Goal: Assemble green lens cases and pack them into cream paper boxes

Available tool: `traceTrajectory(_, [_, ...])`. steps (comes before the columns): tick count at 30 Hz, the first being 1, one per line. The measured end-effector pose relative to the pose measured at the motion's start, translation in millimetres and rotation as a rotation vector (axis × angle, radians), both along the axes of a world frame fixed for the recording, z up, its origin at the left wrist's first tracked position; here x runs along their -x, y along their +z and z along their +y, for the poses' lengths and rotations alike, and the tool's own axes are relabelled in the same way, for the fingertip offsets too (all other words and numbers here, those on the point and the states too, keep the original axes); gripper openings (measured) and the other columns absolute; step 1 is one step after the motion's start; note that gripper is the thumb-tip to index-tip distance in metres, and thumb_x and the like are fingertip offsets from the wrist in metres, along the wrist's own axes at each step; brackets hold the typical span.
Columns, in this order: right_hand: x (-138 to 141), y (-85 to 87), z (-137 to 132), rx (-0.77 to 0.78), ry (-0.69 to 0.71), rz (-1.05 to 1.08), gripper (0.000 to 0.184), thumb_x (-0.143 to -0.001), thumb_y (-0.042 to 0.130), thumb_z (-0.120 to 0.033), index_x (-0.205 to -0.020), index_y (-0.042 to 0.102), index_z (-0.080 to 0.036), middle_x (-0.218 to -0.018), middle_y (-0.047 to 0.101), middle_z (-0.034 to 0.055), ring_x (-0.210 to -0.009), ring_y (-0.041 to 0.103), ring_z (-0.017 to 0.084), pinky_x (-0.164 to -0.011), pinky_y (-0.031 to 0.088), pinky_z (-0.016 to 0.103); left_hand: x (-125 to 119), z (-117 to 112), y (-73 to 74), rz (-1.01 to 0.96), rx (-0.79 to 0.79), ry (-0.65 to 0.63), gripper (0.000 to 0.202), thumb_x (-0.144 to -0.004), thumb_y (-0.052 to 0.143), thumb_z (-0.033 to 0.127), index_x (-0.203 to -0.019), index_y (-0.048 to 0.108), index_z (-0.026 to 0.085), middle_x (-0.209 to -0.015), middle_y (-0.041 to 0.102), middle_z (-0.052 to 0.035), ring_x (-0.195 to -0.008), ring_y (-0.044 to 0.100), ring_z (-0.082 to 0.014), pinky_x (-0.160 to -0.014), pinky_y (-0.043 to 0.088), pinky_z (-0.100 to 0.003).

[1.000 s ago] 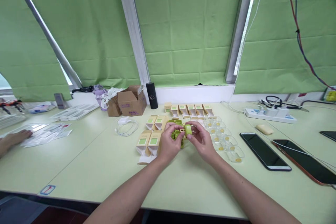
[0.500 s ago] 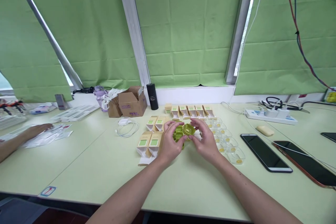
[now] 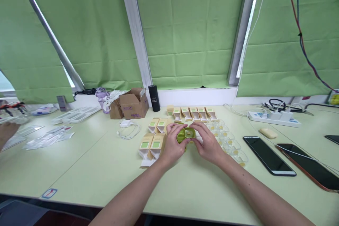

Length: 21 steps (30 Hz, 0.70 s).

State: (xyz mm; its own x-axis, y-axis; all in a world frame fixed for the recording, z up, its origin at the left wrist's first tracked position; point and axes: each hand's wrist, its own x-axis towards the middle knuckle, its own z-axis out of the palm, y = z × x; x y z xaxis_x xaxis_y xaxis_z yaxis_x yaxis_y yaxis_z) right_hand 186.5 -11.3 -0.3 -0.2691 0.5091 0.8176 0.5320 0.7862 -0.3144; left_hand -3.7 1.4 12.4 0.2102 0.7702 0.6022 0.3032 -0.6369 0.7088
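Pale green table (image 3: pixel 79 169), both my hands at centre.
My left hand (image 3: pixel 172 145) and right hand (image 3: pixel 209 144) clasp small green plastic case (image 3: pixel 186 134) from either end; its long axis runs left-right, equally near both.

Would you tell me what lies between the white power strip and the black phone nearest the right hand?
In the head view, a small beige oval object lies between the power strip and the phone; nothing else sits there.

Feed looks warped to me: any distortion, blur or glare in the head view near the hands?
Head view: wide-angle bend splays the window frames outward; light soft, no hard shadows; green case between left hand and right hand sharp.
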Motion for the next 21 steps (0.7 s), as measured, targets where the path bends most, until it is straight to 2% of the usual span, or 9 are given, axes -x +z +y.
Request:
traceTrajectory(4, [-0.4,-6.5,-1.6,-0.001,-0.004,0.01,0.057,-0.096,0.054,-0.004,-0.147,0.049,-0.029,-0.14,0.059,0.0139,-0.136,0.059,0.031,-0.11,0.059,0.055,-0.3,-1.3,1.4,0.043,-0.002,0.001,0.043,-0.083,0.081,0.012,-0.124,0.075,0.024,-0.126,0.07,-0.0099,-0.136,0.047,-0.0302,-0.117,0.046,-0.052])
traceTrajectory(10, [-2.7,-4.2,-6.9,-0.035,-0.015,-0.003,0.055,-0.097,0.053,-0.006,-0.148,0.049,-0.027,-0.139,0.059,0.0143,-0.134,0.059,0.03,-0.108,0.058,0.051,-2.1,-4.5,4.0,0.058,-0.042,-0.003,0.04,-0.084,0.081,0.012,-0.122,0.074,0.023,-0.123,0.071,-0.0096,-0.133,0.048,-0.0307,-0.114,0.048,-0.053])
traceTrajectory(13, [-4.6,-3.1,-8.7,-0.101,-0.077,-0.002,0.046,-0.097,0.058,-0.012,-0.142,0.055,-0.025,-0.132,0.062,0.0147,-0.123,0.062,0.031,-0.099,0.058,0.051,-2.2,-4.9,3.5,0.058,-0.058,0.001,0.039,-0.084,0.081,0.011,-0.12,0.074,0.023,-0.123,0.071,-0.0095,-0.132,0.049,-0.0308,-0.115,0.047,-0.054])
traceTrajectory(17, [-4.4,-2.6,-10.9,-0.19,-0.184,-0.008,0.029,-0.096,0.064,-0.016,-0.125,0.065,-0.022,-0.112,0.063,0.0121,-0.1,0.061,0.028,-0.081,0.054,0.044,-2.0,-5.2,2.1,0.072,-0.107,0.019,0.042,-0.083,0.079,0.008,-0.121,0.073,0.023,-0.123,0.072,-0.0094,-0.131,0.048,-0.031,-0.114,0.047,-0.055])
traceTrajectory(21, [-1.2,-1.1,-12.5,-0.236,-0.242,-0.026,0.02,-0.096,0.064,-0.013,-0.114,0.069,-0.021,-0.1,0.06,0.009,-0.091,0.056,0.025,-0.075,0.048,0.039,-1.9,-7.6,1.0,0.113,-0.202,0.015,0.043,-0.085,0.075,0.006,-0.124,0.071,0.024,-0.124,0.071,-0.0094,-0.13,0.049,-0.031,-0.112,0.049,-0.056])
